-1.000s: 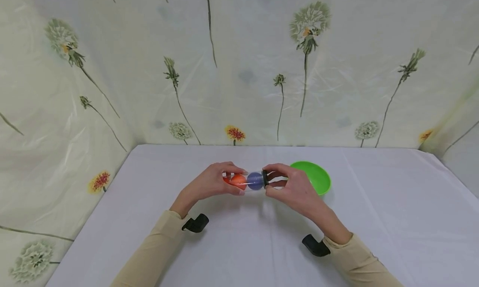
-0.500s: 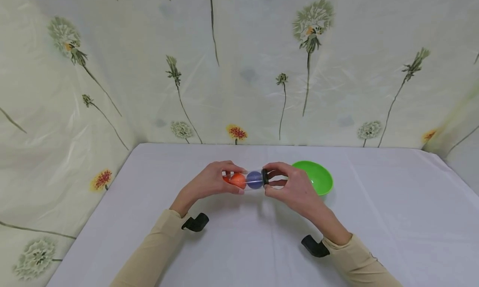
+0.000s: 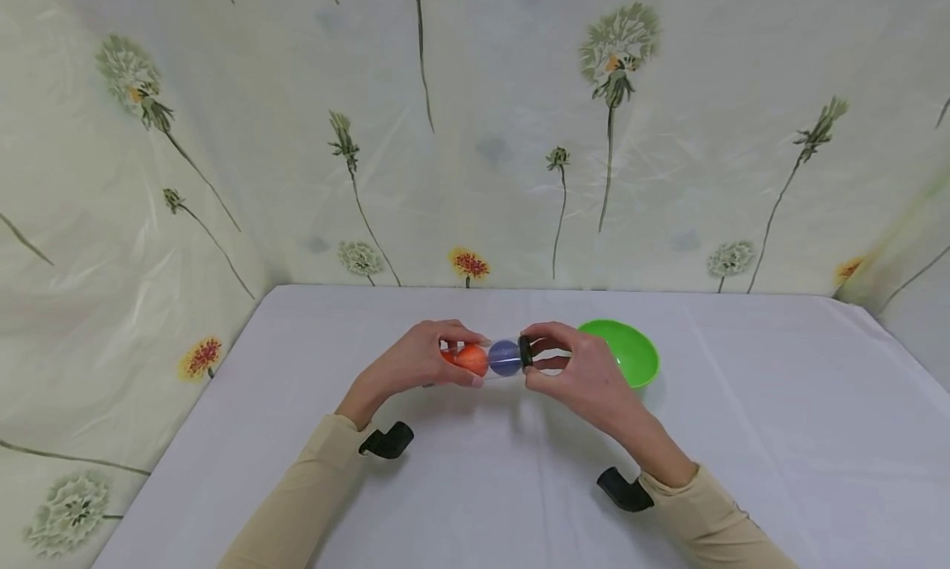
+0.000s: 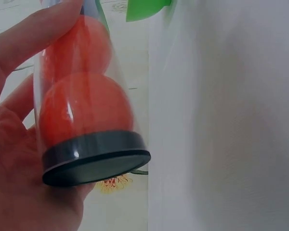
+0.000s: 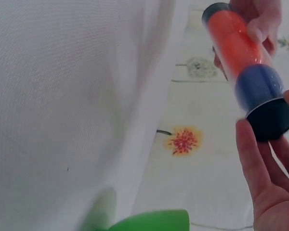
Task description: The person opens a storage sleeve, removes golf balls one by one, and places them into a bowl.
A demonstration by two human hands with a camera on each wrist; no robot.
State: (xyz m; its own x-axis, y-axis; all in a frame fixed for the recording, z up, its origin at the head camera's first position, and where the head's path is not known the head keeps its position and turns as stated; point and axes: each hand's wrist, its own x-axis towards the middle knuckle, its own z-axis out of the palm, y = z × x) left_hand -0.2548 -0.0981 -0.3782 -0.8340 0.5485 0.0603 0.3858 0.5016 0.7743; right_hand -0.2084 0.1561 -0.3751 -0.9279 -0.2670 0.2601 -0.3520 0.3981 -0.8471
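Between both hands a clear tube (image 3: 482,372) lies roughly level above the table. Two orange balls, the lower one (image 4: 86,108) and another (image 4: 77,48), and a blue ball (image 3: 505,358) are lined up inside. My left hand (image 3: 416,357) grips the tube's left part, thumb and fingers on opposite sides. A black cap (image 4: 96,156) closes that end, mostly hidden by the hand in the head view. With thumb and fingertips my right hand (image 3: 586,374) pinches the black cap (image 3: 526,352) at the other end, which is on the tube.
Behind the right hand a green bowl (image 3: 631,355) stands on the white-covered table (image 3: 475,486), partly hidden by that hand. A flower-printed sheet (image 3: 490,206) hangs beyond the table's far edge. Black wrist mounts (image 3: 389,441) stick out from the sleeves.
The hands, tube and balls hold nearly the same place. The view has shifted very slightly.
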